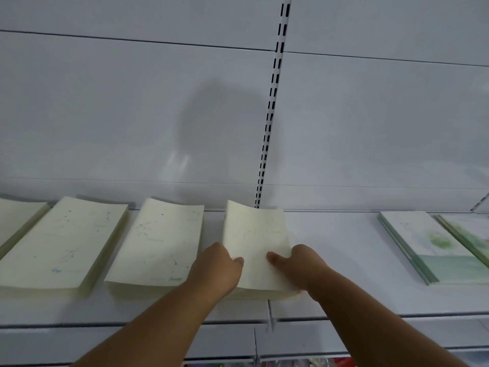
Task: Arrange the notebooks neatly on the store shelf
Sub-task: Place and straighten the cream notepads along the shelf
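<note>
A stack of cream notebooks (254,234) lies on the white shelf (330,260), near the slotted upright. My left hand (218,268) grips its left edge with the thumb on the top cover. On the right edge, my right hand (299,263) grips the same stack, thumb on the cover too. The fingers of both hands are hidden beside or under the stack. Two more cream stacks lie to the left: one (156,247) right beside my left hand and one (63,242) further left. A third cream stack (16,218) is cut off by the left edge.
Green-and-white notebooks (426,245) lie in overlapping stacks at the right end of the shelf. Bare shelf surface separates them from the held stack. A white back panel (132,115) with a slotted upright (272,102) rises behind. A lower shelf edge (158,337) runs below my arms.
</note>
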### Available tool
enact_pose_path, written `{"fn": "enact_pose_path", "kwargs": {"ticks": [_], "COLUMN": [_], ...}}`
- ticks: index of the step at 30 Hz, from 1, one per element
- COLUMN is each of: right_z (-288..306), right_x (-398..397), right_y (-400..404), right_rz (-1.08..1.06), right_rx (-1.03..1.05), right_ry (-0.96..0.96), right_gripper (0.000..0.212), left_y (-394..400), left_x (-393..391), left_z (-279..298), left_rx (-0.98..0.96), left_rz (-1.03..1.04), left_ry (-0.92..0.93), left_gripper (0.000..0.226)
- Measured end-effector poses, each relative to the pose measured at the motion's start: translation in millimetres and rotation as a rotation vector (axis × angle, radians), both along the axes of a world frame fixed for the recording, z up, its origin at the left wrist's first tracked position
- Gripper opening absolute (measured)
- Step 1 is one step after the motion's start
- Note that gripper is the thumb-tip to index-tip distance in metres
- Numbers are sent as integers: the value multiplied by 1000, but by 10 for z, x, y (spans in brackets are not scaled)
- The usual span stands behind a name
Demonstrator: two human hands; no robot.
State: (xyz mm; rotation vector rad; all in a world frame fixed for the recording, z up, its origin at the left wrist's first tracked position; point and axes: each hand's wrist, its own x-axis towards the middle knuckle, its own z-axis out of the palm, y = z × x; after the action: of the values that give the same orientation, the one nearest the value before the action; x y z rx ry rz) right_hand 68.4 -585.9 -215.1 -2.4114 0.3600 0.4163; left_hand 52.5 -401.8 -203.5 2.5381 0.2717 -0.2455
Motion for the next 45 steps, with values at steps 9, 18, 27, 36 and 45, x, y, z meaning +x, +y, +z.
{"fn": "enact_pose_path", "kwargs": {"ticks": [9,18,27,36,45], "right_z": [-41,-52,96,194,430], "right_x": [8,-260,-260,-245,-593], "right_y": [-5,-57,-75,-145,-807], "right_rz": [9,74,164,147,-135], "right_rx": [-5,-93,-83,-179,-173], "right_ry": [-13,17,15,-27,-405], "right_gripper": [64,53,53,60,44], "left_y": [-20,-46,-143,-126,-739], "left_x": [-53,-246,-281,-402,-382], "left_z": [-29,-12,75,277,381], "left_rx": [14,67,84,334,136], "left_rz": [29,47,83,-8,-435], "left_ry": [-31,4,18,-141,-448], "left_gripper": [38,35,30,49,22]}}
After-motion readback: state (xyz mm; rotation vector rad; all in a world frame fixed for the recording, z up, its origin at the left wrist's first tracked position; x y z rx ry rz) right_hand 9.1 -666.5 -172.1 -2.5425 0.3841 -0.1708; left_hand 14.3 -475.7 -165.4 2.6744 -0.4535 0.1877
